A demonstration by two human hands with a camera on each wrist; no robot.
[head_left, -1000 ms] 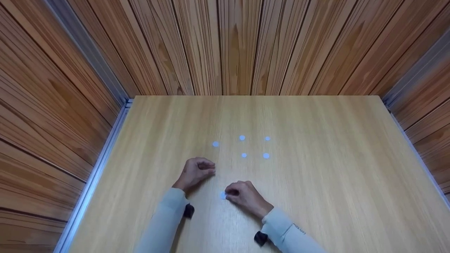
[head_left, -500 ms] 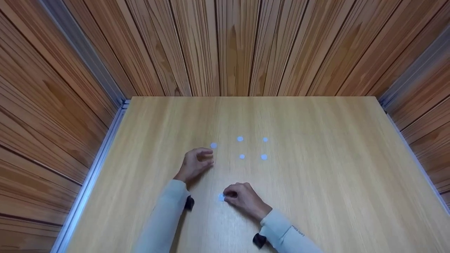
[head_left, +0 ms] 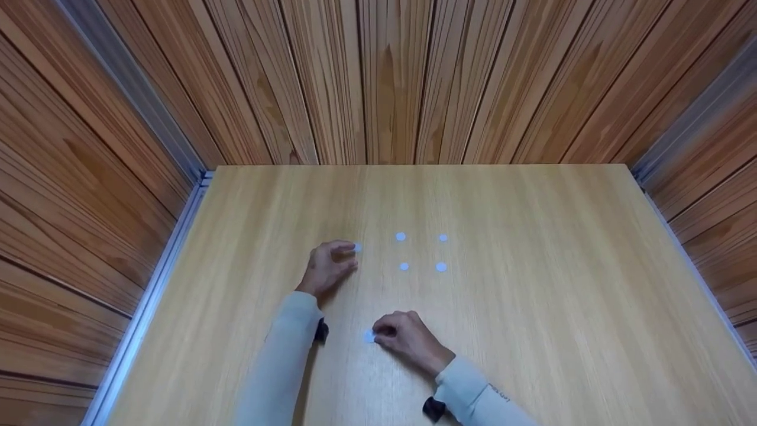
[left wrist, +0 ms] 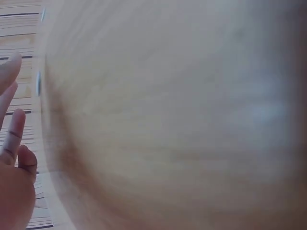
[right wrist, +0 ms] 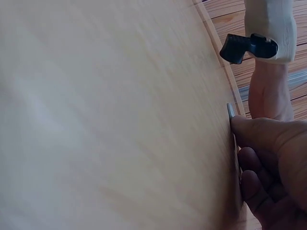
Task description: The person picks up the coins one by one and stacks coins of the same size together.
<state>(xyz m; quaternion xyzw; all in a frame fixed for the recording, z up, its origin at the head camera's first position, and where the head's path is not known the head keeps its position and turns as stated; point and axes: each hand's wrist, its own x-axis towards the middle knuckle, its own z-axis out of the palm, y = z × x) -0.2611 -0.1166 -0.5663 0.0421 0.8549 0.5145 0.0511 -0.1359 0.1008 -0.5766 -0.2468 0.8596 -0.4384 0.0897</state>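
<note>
Near the front of the wooden table [head_left: 562, 307], my right hand [head_left: 414, 343] pinches a small, flat, pale round disc [head_left: 369, 336] by its edge. The right wrist view shows that disc [right wrist: 230, 110] edge-on at the fingertips, on or just above the tabletop. Farther forward and to the left, my left hand [head_left: 328, 267] holds nothing, thumb and fingers loosely bent and apart. Its fingertips are at another pale disc [head_left: 357, 247], partly covered; whether they touch it I cannot tell. The left wrist view shows relaxed fingers and a disc [left wrist: 38, 84] seen edge-on.
Several pale discs lie right of my left hand: a far middle disc [head_left: 401, 236], a far right disc [head_left: 443, 238], a near middle disc [head_left: 404, 267] and a near right disc [head_left: 441, 267]. Wood-plank walls [head_left: 390, 83] and a metal rail [head_left: 148, 302] border the table.
My left hand has moved forward to the far-left disc. My right hand keeps its pinch on the near disc in about the same place. The head view has shifted slightly.
</note>
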